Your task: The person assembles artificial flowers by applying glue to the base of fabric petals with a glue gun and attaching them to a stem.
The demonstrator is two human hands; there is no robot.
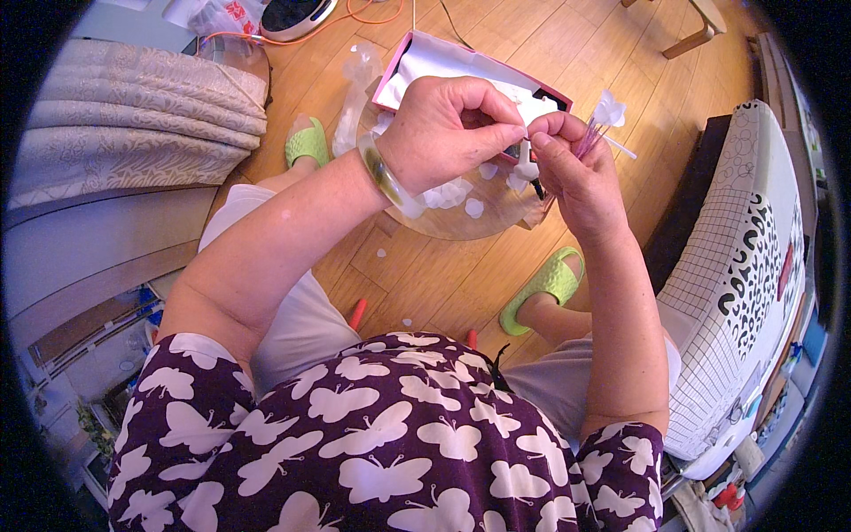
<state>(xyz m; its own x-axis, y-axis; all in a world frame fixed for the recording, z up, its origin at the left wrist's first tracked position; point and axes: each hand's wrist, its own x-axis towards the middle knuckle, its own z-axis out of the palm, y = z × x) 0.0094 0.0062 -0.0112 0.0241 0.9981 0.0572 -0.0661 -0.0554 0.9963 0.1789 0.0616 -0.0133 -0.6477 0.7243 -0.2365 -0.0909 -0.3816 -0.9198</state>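
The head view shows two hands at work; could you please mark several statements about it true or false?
1. A pale, greenish round bangle circles the left wrist. True.
2. The bare right hand lies flat on the lap. False: it is raised near the bare left hand, with a bundle of thin purplish stems in its fingers.
3. The feet wear textured lime-green slippers. True.
4. The pink-edged rectangular box stands behind the person. False: it is in front, beyond the hands.
5. The short-sleeved dark purple top has plain white stripes. False: it has white butterflies.
6. White petals lie below the hands. True.
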